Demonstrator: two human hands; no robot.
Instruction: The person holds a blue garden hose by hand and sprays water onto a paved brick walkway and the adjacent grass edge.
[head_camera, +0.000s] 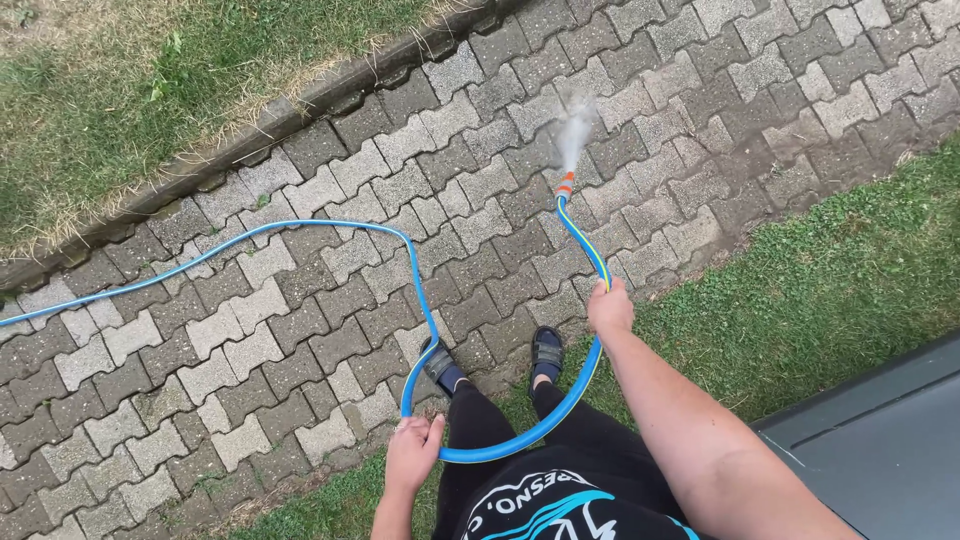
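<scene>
Looking down from the head camera, I see my right hand (610, 308) closed around the blue hose (530, 432) a little behind its orange nozzle (565, 185), which points at the far paving (300, 320) and throws a thin spray (575, 125) onto the interlocking stones. My left hand (413, 452) sits near my hip with its fingers wrapped on a nearer stretch of that hose, so the line makes a loop from one hand to the other in front of my sandalled feet (495, 358). From the left hand it runs up and away left across the stones toward the left edge. Grass (830, 290) borders the path on the right, more grass lies beyond the kerb (250, 130) at far left, and a grey panel (880, 440) shows at near right. I judge the step in hand to be wetting the stones; any next sweep of the nozzle calls for slack fed from the left hand so the loop does not catch my feet
</scene>
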